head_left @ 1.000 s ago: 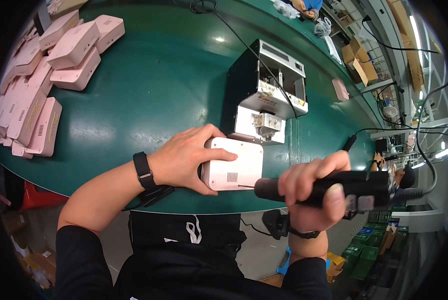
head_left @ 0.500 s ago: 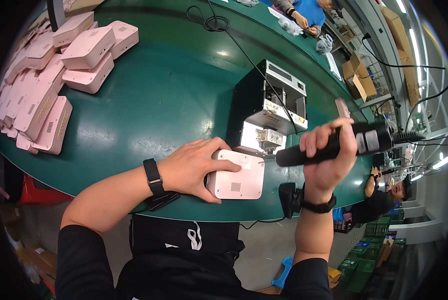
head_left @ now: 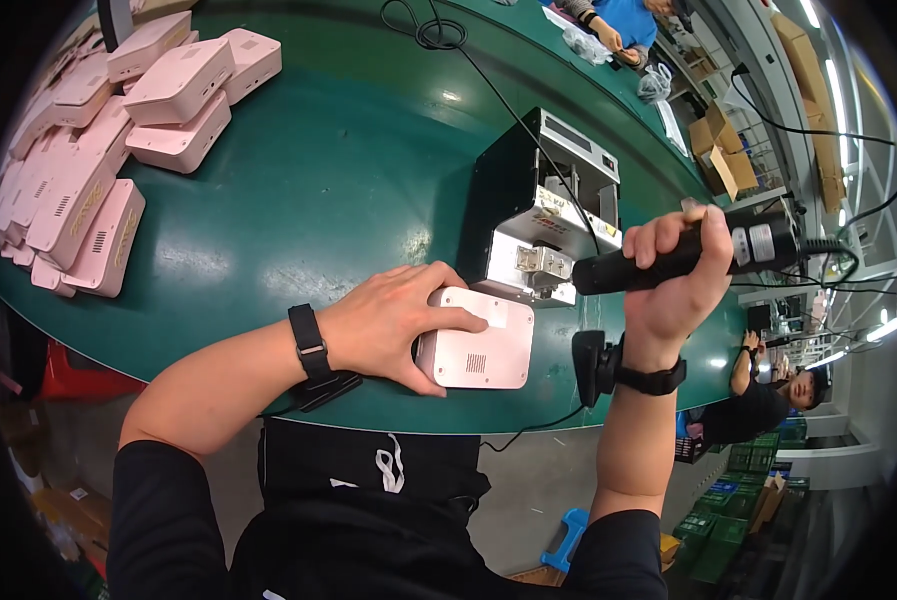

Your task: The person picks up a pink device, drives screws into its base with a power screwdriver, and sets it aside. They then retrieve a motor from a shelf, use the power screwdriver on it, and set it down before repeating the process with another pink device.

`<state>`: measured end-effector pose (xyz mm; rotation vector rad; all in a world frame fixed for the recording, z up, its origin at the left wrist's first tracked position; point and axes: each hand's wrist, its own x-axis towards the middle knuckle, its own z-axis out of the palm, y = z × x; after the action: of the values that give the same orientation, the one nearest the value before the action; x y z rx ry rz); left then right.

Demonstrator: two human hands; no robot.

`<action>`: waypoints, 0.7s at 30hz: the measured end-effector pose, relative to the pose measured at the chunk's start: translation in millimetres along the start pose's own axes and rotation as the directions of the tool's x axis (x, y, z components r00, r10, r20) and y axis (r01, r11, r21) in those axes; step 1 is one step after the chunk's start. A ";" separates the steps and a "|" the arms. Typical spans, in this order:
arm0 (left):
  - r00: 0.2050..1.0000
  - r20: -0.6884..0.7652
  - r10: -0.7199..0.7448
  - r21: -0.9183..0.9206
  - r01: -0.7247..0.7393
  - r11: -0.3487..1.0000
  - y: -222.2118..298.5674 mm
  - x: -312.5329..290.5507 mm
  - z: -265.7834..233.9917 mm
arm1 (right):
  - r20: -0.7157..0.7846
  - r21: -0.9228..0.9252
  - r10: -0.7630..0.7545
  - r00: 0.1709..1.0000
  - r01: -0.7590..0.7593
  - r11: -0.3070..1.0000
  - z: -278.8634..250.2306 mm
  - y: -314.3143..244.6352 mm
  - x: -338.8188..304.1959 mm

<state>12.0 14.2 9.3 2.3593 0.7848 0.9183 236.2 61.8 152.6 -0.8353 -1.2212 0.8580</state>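
My left hand (head_left: 393, 325) grips a pale pink plastic housing (head_left: 493, 345) with rounded corners, one finger lying across its top face. The housing rests on the green table near the front edge, vent slots and corner screw holes upward. In my right hand (head_left: 678, 265) is a black electric screwdriver (head_left: 758, 243), its cable running off to the right. It is held nearly level, and its narrow end is beside the metal block on the front of a black and silver screw feeder (head_left: 498, 200). The screwdriver's bit cannot be made out.
Many similar pink housings (head_left: 178, 85) are piled at the left of the green table (head_left: 298, 190). A black cable (head_left: 508, 105) hangs down across the feeder. One person (head_left: 623, 30) works across the table, another (head_left: 768, 390) sits at the right. Cardboard boxes (head_left: 718, 150) stand at the far right.
My right hand has moved the screwdriver slightly right and upward, bringing its end to the feeder's metal block. My left hand keeps its hold on the housing.
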 end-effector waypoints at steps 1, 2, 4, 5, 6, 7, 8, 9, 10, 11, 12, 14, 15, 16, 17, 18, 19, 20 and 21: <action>1.000 0.004 -0.003 -0.007 0.003 1.000 -0.2 -0.6 -0.2 | 0.000 -0.001 0.000 1.000 0.000 1.000 -1.2 -0.4 -1.0; 1.000 0.008 -0.006 -0.014 0.006 1.000 -0.4 -1.1 0.2 | 0.027 0.003 0.012 1.000 -0.012 1.000 -3.4 -1.4 -3.7; 1.000 0.002 0.005 -0.010 -0.005 1.000 -0.1 -0.7 1.7 | 0.084 0.013 0.040 0.996 -0.042 0.999 -7.8 -3.5 -10.8; 1.000 -0.003 0.014 -0.005 -0.014 1.000 0.1 -0.2 2.9 | 0.088 0.014 0.044 0.995 -0.046 0.999 -7.5 -5.9 -16.5; 1.000 -0.005 0.017 -0.001 -0.017 1.000 0.6 -2.1 4.2 | 0.137 0.070 0.043 0.990 -0.053 0.996 -3.3 -9.8 -26.8; 1.000 -0.003 0.004 -0.004 -0.004 1.000 0.3 -3.2 5.4 | 0.185 0.126 0.041 0.982 -0.065 0.990 1.8 -14.6 -38.1; 1.000 -0.007 -0.001 -0.008 0.001 1.000 -0.9 -3.4 5.9 | 0.231 0.181 0.038 0.972 -0.081 0.980 6.7 -18.4 -48.2; 1.000 -0.006 0.000 -0.013 0.000 1.000 -1.1 -3.5 4.6 | 0.228 0.181 0.048 0.973 -0.091 0.979 13.5 -24.4 -58.2; 1.000 -0.006 -0.001 -0.019 0.000 1.000 -0.7 -5.0 4.7 | 0.264 0.194 0.034 0.964 -0.087 0.977 21.1 -30.5 -67.5; 1.000 -0.001 0.005 -0.025 -0.005 1.000 -0.5 -2.1 5.0 | 0.295 0.202 0.010 0.955 -0.073 0.977 25.0 -38.1 -73.0; 1.000 0.002 0.008 -0.028 -0.008 1.000 -0.7 0.6 5.4 | 0.289 0.196 0.012 0.957 -0.071 0.978 26.2 -45.1 -77.8; 1.000 0.004 0.011 -0.029 -0.011 1.000 -1.1 4.2 6.4 | 0.314 0.153 0.107 0.943 -0.162 0.975 27.7 -56.5 -86.2; 1.000 0.004 0.013 -0.031 -0.013 0.999 -1.8 5.5 6.9 | 0.328 0.133 0.154 0.932 -0.207 0.969 28.8 -58.2 -88.6; 1.000 0.001 0.017 -0.037 -0.017 0.999 -3.4 6.8 6.9 | 0.328 0.131 0.152 0.932 -0.204 0.970 31.3 -57.6 -89.9; 1.000 -0.003 0.020 -0.042 -0.020 0.999 -5.5 8.2 5.6 | 0.319 0.125 0.163 0.934 -0.212 0.969 35.6 -56.2 -90.4; 1.000 -0.007 0.022 -0.042 -0.022 0.999 -8.0 9.4 2.4 | 0.313 0.122 0.172 0.934 -0.220 0.968 41.1 -54.7 -89.8; 1.000 -0.009 0.009 -0.027 -0.009 1.000 -8.6 6.0 0.0 | 0.316 0.131 0.184 0.931 -0.235 0.963 46.3 -52.6 -91.7; 0.999 -0.031 0.019 -0.042 -0.020 0.999 -9.1 0.0 -1.5 | 0.339 0.156 0.184 0.923 -0.248 0.956 50.8 -45.4 -94.5; 0.999 -0.052 0.005 -0.031 -0.007 1.000 -8.0 -11.6 -7.0 | 0.361 0.133 0.151 0.920 -0.211 0.968 58.2 -33.5 -99.1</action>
<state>-2.7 13.9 3.8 2.3206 0.7787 0.9903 169.0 -37.2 148.7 -0.6825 -1.3679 1.2861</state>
